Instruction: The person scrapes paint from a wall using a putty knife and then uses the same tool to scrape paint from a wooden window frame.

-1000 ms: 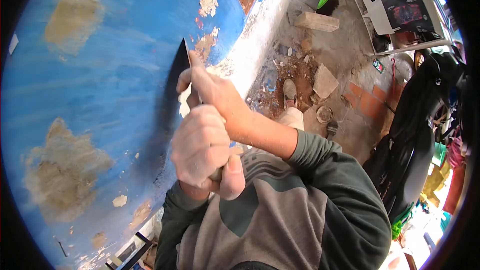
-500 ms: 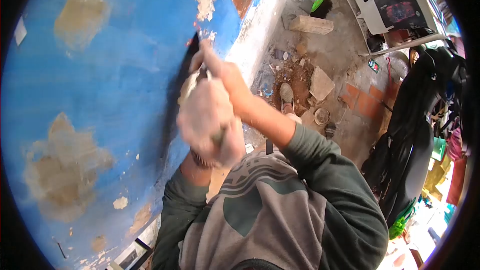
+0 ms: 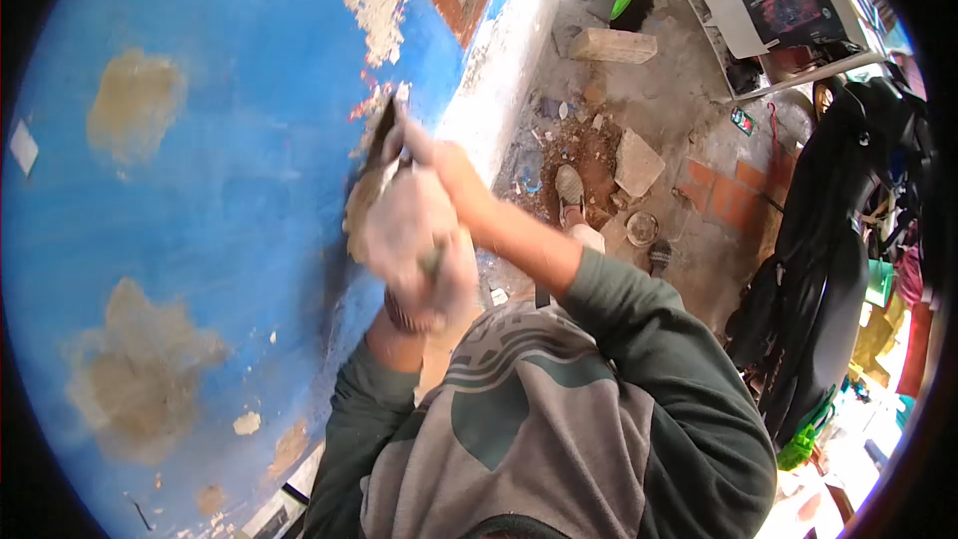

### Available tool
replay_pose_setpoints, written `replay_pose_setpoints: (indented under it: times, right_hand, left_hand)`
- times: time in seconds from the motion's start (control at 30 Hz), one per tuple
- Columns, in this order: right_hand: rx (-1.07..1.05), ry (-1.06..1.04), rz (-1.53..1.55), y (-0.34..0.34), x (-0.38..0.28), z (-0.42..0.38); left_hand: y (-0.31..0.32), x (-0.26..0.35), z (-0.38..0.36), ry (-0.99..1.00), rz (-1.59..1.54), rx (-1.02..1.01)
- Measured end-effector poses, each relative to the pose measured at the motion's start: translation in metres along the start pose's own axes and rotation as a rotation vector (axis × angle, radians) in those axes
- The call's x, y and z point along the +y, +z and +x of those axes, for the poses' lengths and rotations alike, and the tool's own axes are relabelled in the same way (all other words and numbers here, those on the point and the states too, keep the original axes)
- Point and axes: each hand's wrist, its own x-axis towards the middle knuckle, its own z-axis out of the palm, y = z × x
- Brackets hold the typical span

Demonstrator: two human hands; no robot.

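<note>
My left hand (image 3: 414,240), dusty and blurred by motion, is closed around the handle of a scraper whose greenish end (image 3: 432,262) shows between the fingers. The scraper's dark blade (image 3: 385,132) points away from me along the blue wall (image 3: 249,170). Farther forward, my right hand (image 3: 434,155) is closed at the front of the tool, its fingers near the blade. The blade's tip is by a patch of chipped paint with reddish and white spots (image 3: 374,100). Both hands partly hide the tool, so its full shape cannot be made out.
Bare plaster patches (image 3: 150,369) mark the wall beside a wooden frame (image 3: 454,10). On the floor are rubble, a stone block (image 3: 614,46), a broken slab (image 3: 639,164) and a green-headed broom (image 3: 627,6). A white rack (image 3: 738,30) and dark hanging clothes (image 3: 818,240) stand right.
The view has shifted slightly, so the wall patches sit lower. Both hands still grip the scraper close to the wall, and more of the chipped patch beyond the blade now shows.
</note>
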Motion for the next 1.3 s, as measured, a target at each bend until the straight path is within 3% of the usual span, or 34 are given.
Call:
replay_pose_setpoints:
  times: [0.03, 0.1, 0.17, 0.2, 0.23, 0.3, 0.37, 0.43, 0.47, 0.5, 0.57, 0.6, 0.63, 0.7, 0.73, 0.77, 0.83, 0.9, 0.97, 1.0, 1.03, 1.1, 1.13, 1.3]
  right_hand:
    - [-0.059, 0.041, 0.186, -0.005, -0.016, -0.008]
    - [-0.011, -0.104, 0.15, -0.001, -0.03, -0.005]
    - [-0.058, 0.058, 0.08, -0.007, -0.008, 0.003]
    - [-0.094, 0.127, 0.081, -0.007, -0.002, 0.001]
    - [-0.118, 0.19, 0.068, -0.01, 0.003, 0.004]
    - [0.024, -0.05, 0.18, -0.012, -0.021, -0.001]
    - [0.041, -0.142, 0.093, -0.005, -0.014, 0.0]
    - [-0.032, 0.128, 0.102, -0.014, -0.007, 0.008]
    - [-0.099, 0.218, 0.012, -0.021, -0.005, 0.014]
    - [-0.094, 0.214, 0.007, -0.021, -0.01, 0.014]
    - [-0.007, -0.064, 0.096, -0.016, -0.022, 0.005]
    - [0.066, -0.224, -0.001, -0.008, -0.022, 0.008]
    - [0.069, -0.224, -0.002, -0.012, -0.02, 0.012]
    - [-0.053, 0.056, 0.094, -0.021, -0.018, 0.016]
    - [0.003, -0.009, 0.014, -0.02, -0.013, 0.017]
    - [0.001, -0.01, 0.009, -0.02, -0.015, 0.017]
    - [0.043, -0.227, -0.001, -0.018, -0.023, 0.017]
    - [0.041, -0.232, -0.053, -0.019, -0.029, 0.021]
    - [-0.056, 0.072, 0.097, -0.025, -0.021, 0.023]
    - [-0.068, 0.16, 0.053, -0.028, -0.016, 0.027]
    - [-0.063, 0.157, 0.049, -0.028, -0.02, 0.023]
    - [-0.017, -0.079, 0.062, -0.025, -0.029, 0.017]
    - [0.009, -0.154, 0.044, -0.017, -0.033, 0.014]
    - [-0.091, 0.075, 0.089, -0.03, -0.036, 0.019]
  left_hand:
    - [0.002, 0.012, -0.003, 0.119, -0.034, 0.033]
    - [-0.004, 0.022, -0.004, 0.024, 0.017, -0.043]
    - [-0.003, 0.0, -0.008, 0.029, 0.085, 0.071]
    - [-0.005, -0.008, -0.002, -0.043, -0.011, -0.048]
    - [-0.003, -0.006, 0.001, -0.032, -0.011, -0.043]
    - [0.004, 0.013, 0.001, 0.112, -0.014, 0.017]
    - [-0.003, 0.016, 0.006, 0.078, -0.005, -0.106]
    - [0.002, -0.017, -0.001, 0.147, 0.007, 0.018]
    - [-0.002, -0.021, 0.002, 0.033, -0.009, -0.114]
    - [-0.001, -0.017, 0.004, 0.04, -0.013, -0.115]
    - [0.0, 0.007, 0.007, 0.194, -0.043, -0.064]
    - [-0.011, 0.026, 0.016, 0.118, -0.023, -0.182]
    - [-0.007, 0.015, 0.017, 0.119, -0.025, -0.184]
    - [0.003, -0.008, 0.013, 0.201, -0.057, -0.044]
    - [0.0, -0.007, 0.018, 0.146, -0.047, -0.132]
    - [0.0, -0.003, 0.019, 0.148, -0.049, -0.127]
    - [-0.001, 0.007, 0.018, 0.218, -0.069, -0.047]
    - [-0.006, 0.014, 0.022, 0.145, -0.068, -0.135]
    - [0.005, -0.01, 0.018, 0.209, -0.004, 0.029]
    - [0.001, -0.016, 0.021, 0.106, -0.07, -0.073]
    - [0.002, -0.01, 0.021, 0.111, -0.074, -0.075]
    - [0.003, 0.009, 0.025, 0.211, -0.058, -0.028]
    - [-0.007, 0.026, 0.025, 0.143, -0.052, -0.13]
    - [0.002, 0.012, 0.034, 0.126, -0.052, -0.133]
